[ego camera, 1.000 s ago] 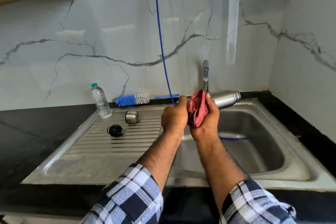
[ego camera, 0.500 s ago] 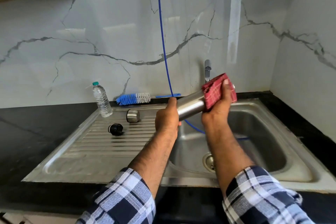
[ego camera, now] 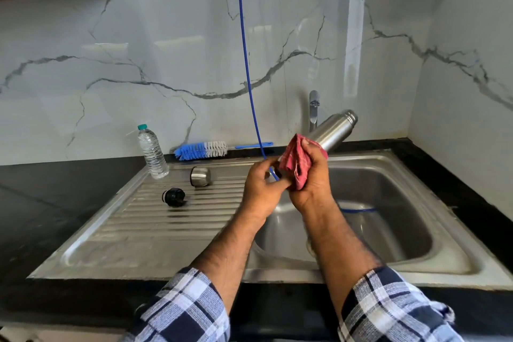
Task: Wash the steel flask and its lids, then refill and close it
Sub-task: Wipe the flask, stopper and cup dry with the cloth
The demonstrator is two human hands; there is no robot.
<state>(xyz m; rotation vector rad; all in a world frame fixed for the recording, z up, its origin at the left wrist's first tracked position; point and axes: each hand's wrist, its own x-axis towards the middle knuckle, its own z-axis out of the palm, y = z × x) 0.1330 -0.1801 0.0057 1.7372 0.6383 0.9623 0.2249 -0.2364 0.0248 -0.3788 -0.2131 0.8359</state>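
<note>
Flask: I see the steel flask (ego camera: 331,132) above the sink's (ego camera: 410,264) back edge, long axis rising rightward.
Right hand (ego camera: 309,180): clasps red cloth (ego camera: 295,165) around its base.
Left hand (ego camera: 261,189): fingers curled beside base; grasp unclear.

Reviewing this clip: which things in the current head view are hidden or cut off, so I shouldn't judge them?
- Steel flask, head view: its lower end is hidden by the red cloth and right hand; whether it holds water is not visible.
- Left hand: what its fingertips touch is hidden behind the hand.
- Sink drain: covered by the forearms.
- Blue hose: its top is cut off by the frame edge.
</note>
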